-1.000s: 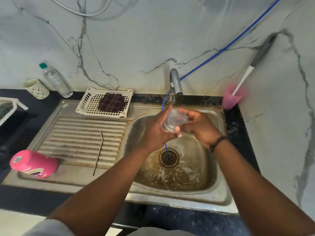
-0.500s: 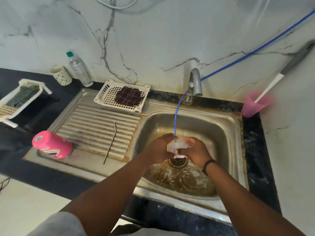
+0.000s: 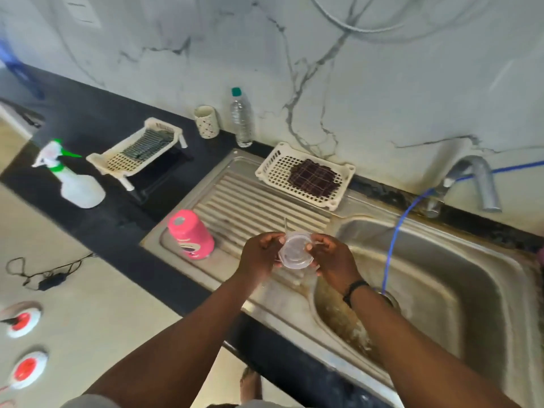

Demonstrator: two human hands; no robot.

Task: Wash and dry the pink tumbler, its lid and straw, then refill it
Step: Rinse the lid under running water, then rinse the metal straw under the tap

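The clear round lid (image 3: pixel 295 251) is held above the ribbed drainboard (image 3: pixel 253 201), just left of the sink basin. My left hand (image 3: pixel 260 254) grips its left edge and my right hand (image 3: pixel 331 257) grips its right edge. The pink tumbler (image 3: pixel 190 234) stands upside down on the drainboard's near left corner, left of my hands. A thin metal straw (image 3: pixel 285 223) lies on the drainboard, mostly hidden behind the lid and my hands.
A white basket (image 3: pixel 273 169) holding a dark checked cloth (image 3: pixel 313 178) sits at the drainboard's back. The tap (image 3: pixel 477 178) and a blue hose (image 3: pixel 394 231) lie right, over the basin (image 3: pixel 459 290). A water bottle (image 3: pixel 242 119), cup (image 3: pixel 206 122), second rack (image 3: pixel 117 163) and spray bottle (image 3: pixel 73 181) stand on the black counter.
Both hands carried the lid from under the tap, down over the drain, then left to above the drainboard. The view swung left.
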